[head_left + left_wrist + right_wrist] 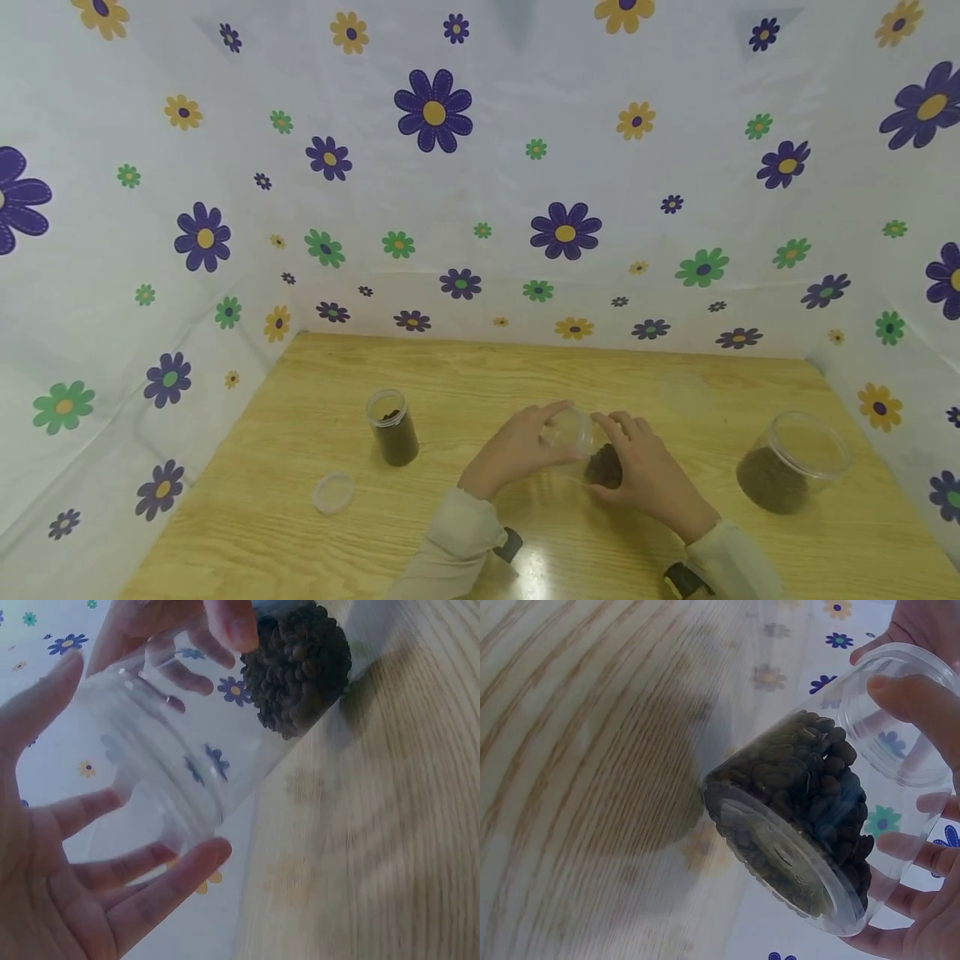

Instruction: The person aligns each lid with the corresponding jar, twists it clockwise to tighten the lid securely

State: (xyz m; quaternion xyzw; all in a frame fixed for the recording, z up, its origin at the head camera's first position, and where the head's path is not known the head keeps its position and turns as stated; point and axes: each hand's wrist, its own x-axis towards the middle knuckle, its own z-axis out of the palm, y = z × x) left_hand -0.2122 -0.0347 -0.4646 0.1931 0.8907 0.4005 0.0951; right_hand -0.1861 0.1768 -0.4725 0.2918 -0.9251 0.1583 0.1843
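A clear plastic jar [780, 761] with dark coffee beans [296, 671] heaped at its base end is tilted between both hands, over the wooden table. My left hand [517, 446] holds its mouth end, thumb on one side and fingers on the other. Curled around the jar's body near the beans is my right hand [645, 467]. The left wrist view shows ridges around the mouth end; I cannot tell whether a lid is on it.
On the left, a narrow clear jar [395, 429] of dark contents stands near a round clear lid [333, 492]. A wider jar [776, 479], partly filled with dark contents, is at right. A faint translucent disc [687, 392] lies farther back. Flower-print sheets [480, 183] enclose the table [247, 525].
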